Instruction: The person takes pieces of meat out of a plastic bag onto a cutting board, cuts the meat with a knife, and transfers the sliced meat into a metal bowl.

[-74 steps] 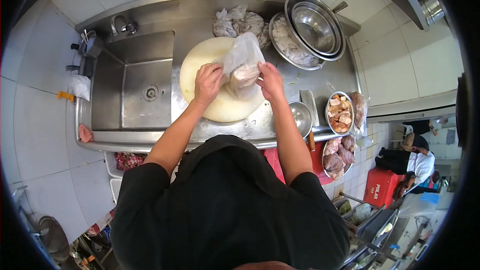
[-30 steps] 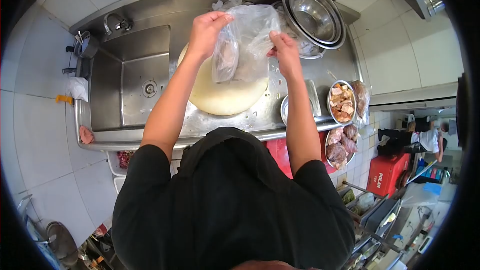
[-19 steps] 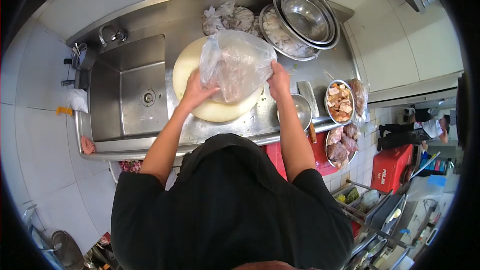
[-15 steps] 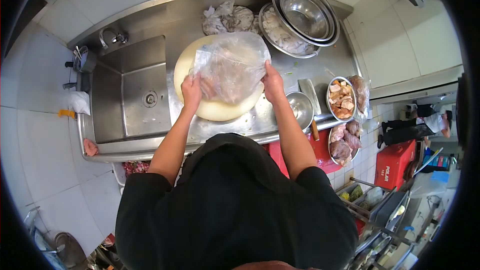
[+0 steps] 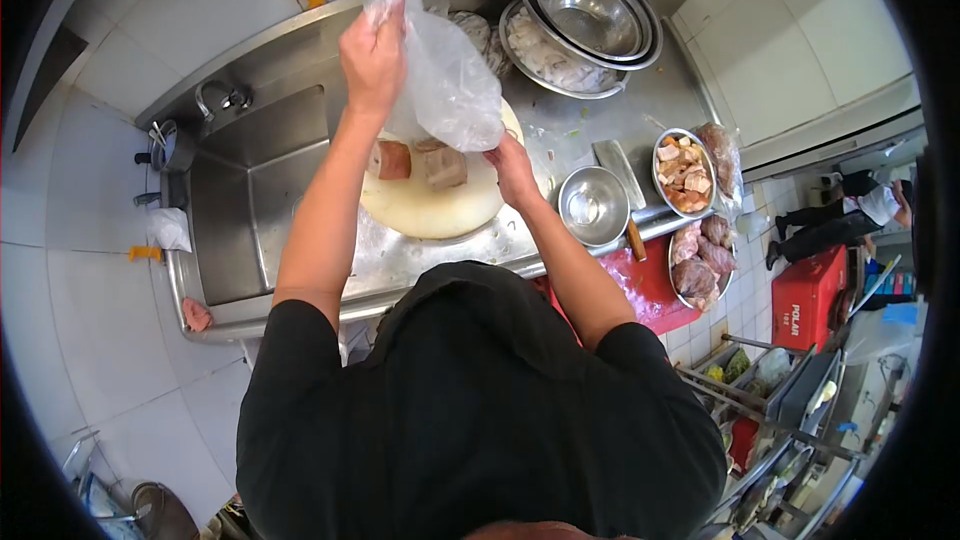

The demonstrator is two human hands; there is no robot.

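Note:
My left hand, raised toward the back of the counter, is closed on one end of a clear plastic bag. The other end of the bag is pinched in my right hand, lower and to the right. Beneath the bag lies a round, cream-coloured cutting board. Two pieces of meat rest on it: a reddish one at the left and a paler one beside it. Part of the board and whatever else lies there is hidden by the bag.
A cleaver and a small steel bowl lie right of the board. Beyond are a bowl of cut meat, a bowl of larger meat pieces and stacked steel bowls. Left is a sink; a person stands far right.
My left hand has risen away from me, tipping up the bag. Meat pieces that were inside or under the bag now show on the board. My right hand has shifted slightly left and down.

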